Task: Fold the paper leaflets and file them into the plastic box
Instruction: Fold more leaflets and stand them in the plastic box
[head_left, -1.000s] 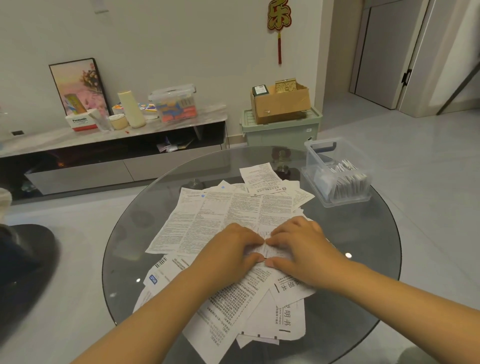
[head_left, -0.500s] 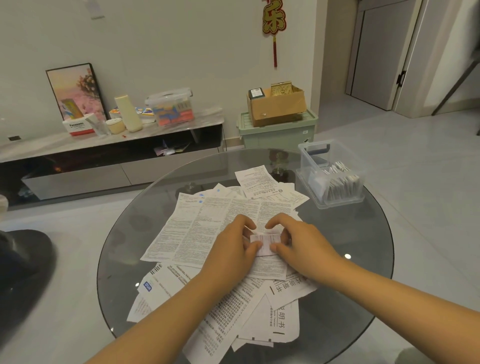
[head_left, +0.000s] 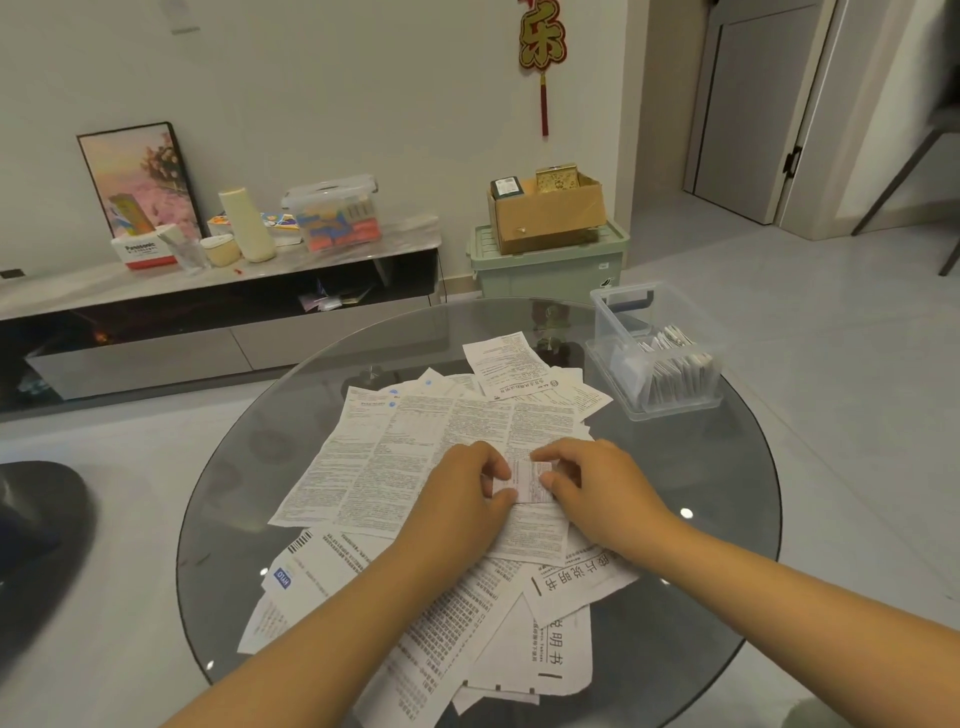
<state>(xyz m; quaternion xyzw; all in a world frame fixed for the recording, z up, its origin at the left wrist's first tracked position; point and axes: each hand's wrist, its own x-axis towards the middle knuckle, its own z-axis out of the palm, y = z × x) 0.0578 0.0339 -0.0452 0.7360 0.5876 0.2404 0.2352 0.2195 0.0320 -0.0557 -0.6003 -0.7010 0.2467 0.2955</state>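
Hands, two: left hand (head_left: 462, 493) and right hand (head_left: 592, 483) both pinching one folded leaflet (head_left: 525, 480); one plastic box (head_left: 660, 348).

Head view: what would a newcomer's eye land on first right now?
First, both hands, left hand and right hand, pinching a small folded leaflet at mid-table. Around them, unfolded leaflets sprawl across the round glass table. At its far right edge sits the clear plastic box holding folded ones.

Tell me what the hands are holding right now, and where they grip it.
Both pinch one small folded leaflet: left hand at its left edge, right hand at its right.
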